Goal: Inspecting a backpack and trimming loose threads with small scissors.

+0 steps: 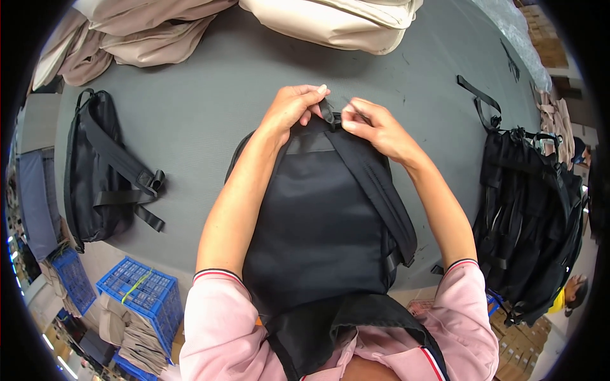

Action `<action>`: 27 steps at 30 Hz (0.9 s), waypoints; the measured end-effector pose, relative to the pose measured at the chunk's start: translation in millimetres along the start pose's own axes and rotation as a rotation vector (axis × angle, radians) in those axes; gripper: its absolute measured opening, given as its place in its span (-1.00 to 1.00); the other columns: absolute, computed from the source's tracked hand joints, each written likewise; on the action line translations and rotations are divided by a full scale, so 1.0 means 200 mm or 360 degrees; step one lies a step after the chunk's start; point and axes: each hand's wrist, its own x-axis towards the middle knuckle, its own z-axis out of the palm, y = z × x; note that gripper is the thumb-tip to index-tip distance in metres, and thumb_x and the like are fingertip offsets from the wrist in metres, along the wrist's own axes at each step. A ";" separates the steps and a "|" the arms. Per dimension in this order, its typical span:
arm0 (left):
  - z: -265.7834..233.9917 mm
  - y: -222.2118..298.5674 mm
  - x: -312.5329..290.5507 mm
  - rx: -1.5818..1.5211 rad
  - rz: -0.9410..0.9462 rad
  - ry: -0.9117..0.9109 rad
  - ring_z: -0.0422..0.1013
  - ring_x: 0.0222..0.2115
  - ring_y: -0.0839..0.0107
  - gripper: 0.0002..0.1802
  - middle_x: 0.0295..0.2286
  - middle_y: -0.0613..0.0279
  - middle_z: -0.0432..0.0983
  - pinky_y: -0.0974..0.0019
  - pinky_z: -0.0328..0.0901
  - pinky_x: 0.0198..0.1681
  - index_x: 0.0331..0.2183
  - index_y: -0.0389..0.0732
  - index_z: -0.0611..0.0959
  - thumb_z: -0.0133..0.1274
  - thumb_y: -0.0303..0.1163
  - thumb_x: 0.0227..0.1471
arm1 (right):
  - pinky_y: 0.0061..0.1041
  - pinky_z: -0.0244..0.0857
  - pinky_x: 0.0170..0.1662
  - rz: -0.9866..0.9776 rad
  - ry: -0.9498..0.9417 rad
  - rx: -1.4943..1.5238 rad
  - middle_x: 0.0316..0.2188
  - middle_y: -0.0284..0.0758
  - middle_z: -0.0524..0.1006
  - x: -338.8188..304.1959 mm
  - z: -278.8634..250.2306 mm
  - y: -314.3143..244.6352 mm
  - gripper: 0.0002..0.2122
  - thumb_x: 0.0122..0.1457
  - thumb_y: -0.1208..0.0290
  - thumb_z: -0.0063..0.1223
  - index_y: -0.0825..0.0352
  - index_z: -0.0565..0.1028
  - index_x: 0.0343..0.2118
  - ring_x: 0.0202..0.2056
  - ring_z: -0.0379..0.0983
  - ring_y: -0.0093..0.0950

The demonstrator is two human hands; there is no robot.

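A black backpack lies in front of me with its padded shoulder strap along the right side. At its top edge, my left hand is closed, thumb against forefinger, on the black webbing handle loop. Just to the right, my right hand is closed beside the same loop, its fingers pinched together and slightly blurred. A thin dark thing shows at those fingers, too small and smeared to name.
Another black backpack lies at the left of the grey table. Black backpacks are heaped at the right edge. Beige bags and pinkish-beige ones lie at the far side. Blue crates stand below, left.
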 end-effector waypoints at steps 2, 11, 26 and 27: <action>0.00 0.01 -0.01 0.0050 0.0036 0.0040 0.08 -0.76 0.71 -0.65 -0.68 0.40 0.39 0.60 -0.02 -0.65 -0.24 -0.31 0.63 0.08 -0.21 0.07 | -0.47 0.19 -0.37 0.0227 -0.0064 0.0348 -0.49 -0.31 0.40 -0.05 -0.03 0.00 -0.84 0.06 0.40 0.11 0.38 0.43 -0.40 -0.49 0.31 -0.41; 0.00 0.00 0.00 0.0010 0.0042 -0.0004 0.10 -0.74 0.70 -0.64 -0.65 0.36 0.46 0.57 0.01 -0.63 -0.26 -0.33 0.61 0.12 -0.21 0.03 | -0.36 0.31 -0.28 -0.0056 0.0372 -0.0845 -0.32 -0.43 0.44 0.02 0.00 -0.12 -0.83 0.03 0.39 0.13 0.21 0.44 -0.30 -0.29 0.46 -0.36; 0.02 -0.01 0.00 0.0022 0.0078 0.0042 0.07 -0.74 0.71 -0.63 -0.64 0.39 0.41 0.62 -0.01 -0.64 -0.21 -0.31 0.60 0.10 -0.20 0.04 | -0.35 0.31 -0.29 -0.0530 0.0164 -0.1348 -0.41 -0.41 0.43 0.01 -0.08 -0.13 -0.84 -0.03 0.46 0.16 0.19 0.53 -0.33 -0.34 0.44 -0.35; 0.01 -0.01 0.00 0.0016 0.0080 0.0045 0.07 -0.74 0.71 -0.63 -0.64 0.39 0.40 0.62 -0.01 -0.63 -0.21 -0.31 0.60 0.10 -0.21 0.04 | -0.35 0.31 -0.29 -0.0533 0.0161 -0.1346 -0.41 -0.41 0.43 0.01 -0.09 -0.13 -0.84 -0.03 0.46 0.16 0.19 0.53 -0.33 -0.34 0.44 -0.35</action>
